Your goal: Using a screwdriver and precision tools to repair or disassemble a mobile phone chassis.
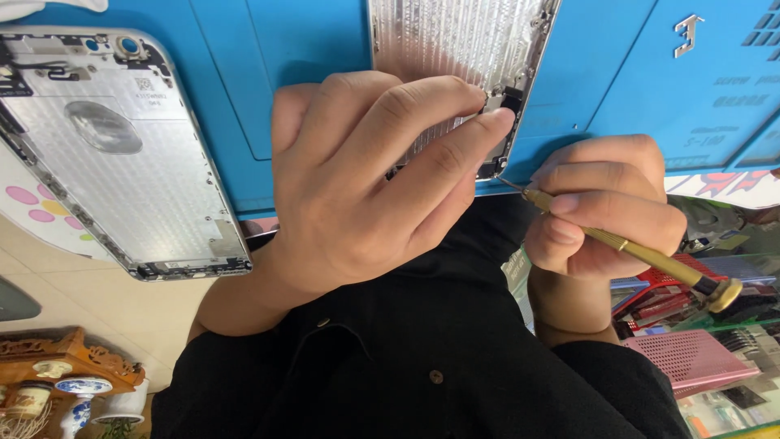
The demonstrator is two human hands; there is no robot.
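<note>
A: Brass-coloured screwdriver, is that what the right hand has?

B: Yes. The right grip is clamped on the screwdriver's shaft, fingers curled round it, and the thin tip touches the lower corner of the silver phone housing near the bench's front edge.

A: And the left hand?

B: It lies across that same housing, fingers together. The index finger and thumb press on a small dark part at the housing's edge, so the left grip is closed on the housing. Much of the shell is hidden beneath the hand.

A: What carries it all?

B: A blue work mat on the bench. A 2nd silver phone housing lies well apart, toward the mat's left edge, its lower end hanging past the mat's front edge.

A: Anything else?

B: The person's black sleeves and shirt fill the foreground. Past the bench's right corner sit a pink perforated box and a red tray. At the lower left, carved wooden stand with blue-and-white porcelain.
</note>
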